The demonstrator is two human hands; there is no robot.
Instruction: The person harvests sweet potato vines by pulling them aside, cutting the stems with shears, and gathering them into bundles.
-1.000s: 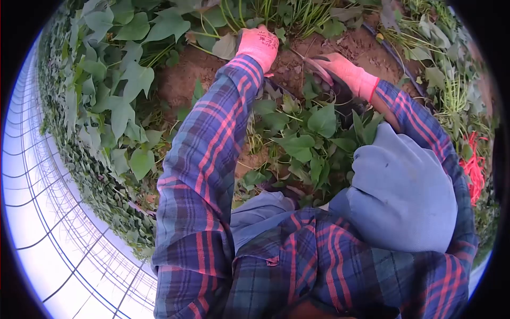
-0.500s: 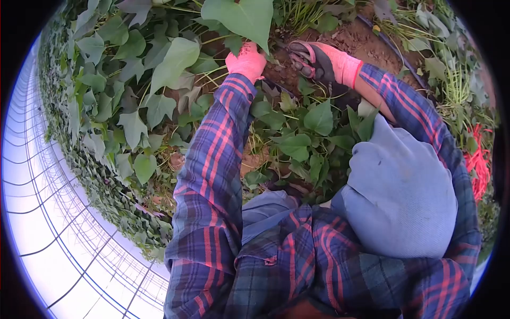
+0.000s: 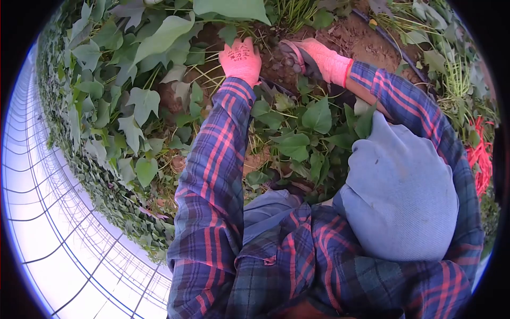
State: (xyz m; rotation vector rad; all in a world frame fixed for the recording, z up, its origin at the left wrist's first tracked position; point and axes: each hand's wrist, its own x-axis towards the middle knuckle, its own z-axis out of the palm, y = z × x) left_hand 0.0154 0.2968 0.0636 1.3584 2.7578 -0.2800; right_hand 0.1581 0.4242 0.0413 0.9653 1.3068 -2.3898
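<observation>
My left hand [image 3: 240,63], in a pink glove with dark printing on its back, reaches down among stems at the edge of the leafy sweet potato vines [image 3: 159,40]. Its fingers bend downward and the fingertips are hidden, along with anything they grip. To its right, my right hand [image 3: 312,59] wears a pink glove with a dark grey palm. Its fingers are curled in close over the brown soil [image 3: 340,40]; whatever may be inside them cannot be made out. A short gap of soil and thin stems lies between the hands.
A black drip hose [image 3: 390,42] crosses the soil at upper right. More leaves [image 3: 297,141] grow between my arms. My bent knee [image 3: 404,196] rises at right. A bundle of red strips [image 3: 479,157] lies at far right. White sheeting with a grid [image 3: 58,234] runs along the left.
My left hand appears slightly lower and shows more of its back. My right hand has shifted a little left and up, turning so the curled fingers show less.
</observation>
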